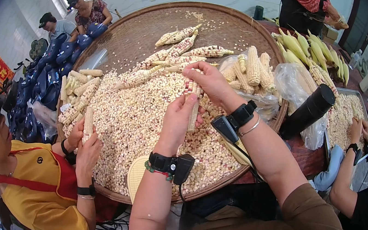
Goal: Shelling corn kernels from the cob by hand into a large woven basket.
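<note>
Between my two hands is a corn cob [191,87], held tilted above a round woven tray [144,25]. Red and pale kernels cover its upper part, while the lower end looks bare. My left hand [180,115] wraps round the lower part. The fingers of my right hand [207,77] close on the upper end. Loose kernels [140,102] in white, pink and purple lie thick beneath both hands. Beyond them rest several speckled cobs [184,45] with kernels still on. Bare cobs [252,68] are heaped in a plastic bag just right of my right hand.
A black bottle [309,110] leans by the tray's right rim, near a clear plastic bag [298,86] and green-husked corn [310,47]. At left, a person in yellow [40,185] works a cob. Another person's hands [358,131] are over a kernel-filled tray at right. Blue clogs [44,77] are piled far left.
</note>
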